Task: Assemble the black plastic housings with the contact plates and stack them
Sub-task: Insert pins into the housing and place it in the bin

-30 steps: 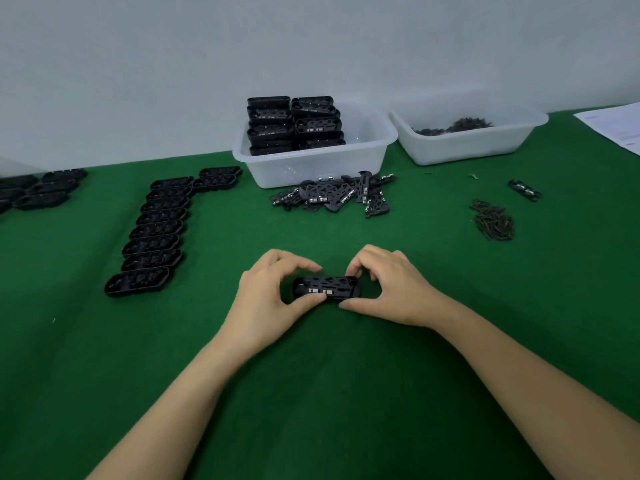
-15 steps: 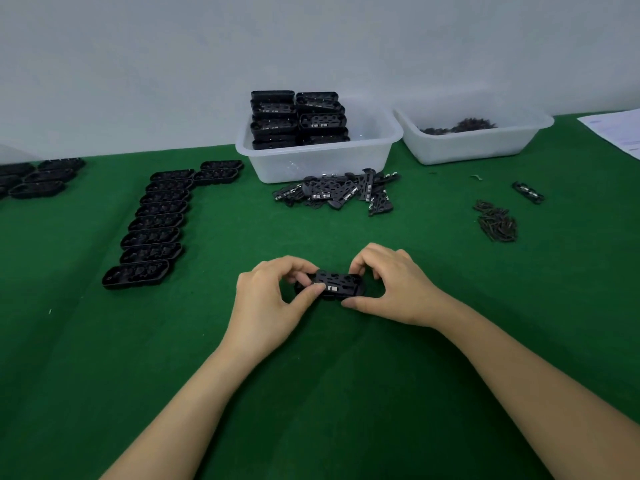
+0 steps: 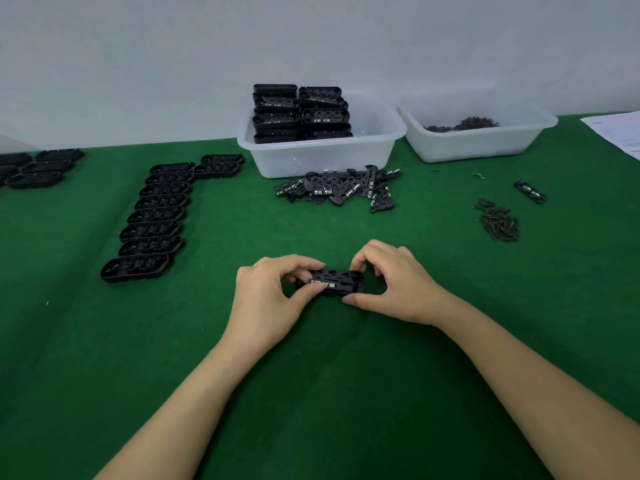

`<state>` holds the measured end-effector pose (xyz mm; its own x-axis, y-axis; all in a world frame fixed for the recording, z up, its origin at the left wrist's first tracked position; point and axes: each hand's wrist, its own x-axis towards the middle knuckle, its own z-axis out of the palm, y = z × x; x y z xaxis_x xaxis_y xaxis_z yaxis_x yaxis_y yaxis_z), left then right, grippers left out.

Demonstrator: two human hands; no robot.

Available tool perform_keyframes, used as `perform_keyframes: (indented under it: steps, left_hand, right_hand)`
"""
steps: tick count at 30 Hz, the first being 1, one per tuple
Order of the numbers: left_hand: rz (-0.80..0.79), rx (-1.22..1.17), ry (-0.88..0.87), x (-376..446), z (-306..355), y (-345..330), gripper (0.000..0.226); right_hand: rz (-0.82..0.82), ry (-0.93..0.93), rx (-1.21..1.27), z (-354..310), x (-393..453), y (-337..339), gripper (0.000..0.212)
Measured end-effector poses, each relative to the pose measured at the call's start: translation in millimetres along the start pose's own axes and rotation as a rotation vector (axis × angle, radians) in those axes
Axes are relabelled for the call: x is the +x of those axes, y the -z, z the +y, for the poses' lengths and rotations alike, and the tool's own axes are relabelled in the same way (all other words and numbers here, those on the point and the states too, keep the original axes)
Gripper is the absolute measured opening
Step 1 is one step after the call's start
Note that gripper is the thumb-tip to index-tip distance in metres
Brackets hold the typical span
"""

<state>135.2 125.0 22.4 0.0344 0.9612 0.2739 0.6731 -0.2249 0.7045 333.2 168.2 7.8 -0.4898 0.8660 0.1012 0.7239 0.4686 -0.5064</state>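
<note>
Housing (image 3: 335, 281) lies left–right, plate up — left hand (image 3: 266, 299) and right hand (image 3: 394, 285) pinch its ends.

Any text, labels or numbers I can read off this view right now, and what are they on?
No text can be read anywhere in this view.
Sheet of paper at the far right edge of the table: faint printed lines, too small and blurred to read.
Housing held between the left hand and right hand: no marking visible, only metal contacts.
White bins: no label visible.
</note>
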Motion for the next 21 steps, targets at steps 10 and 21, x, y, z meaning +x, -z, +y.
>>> perform_keyframes:
  steps: [10,21]
  left_hand:
    - [0.017,0.203,-0.107,-5,-3,-1,0.013]
    - [-0.063,0.327,-0.261,-12,-12,2,0.021]
  right_hand:
    - [0.008,0.015,0.006,1,1,0,0.033]
    - [0.015,0.029,0.014,1,-1,-1,0.032]
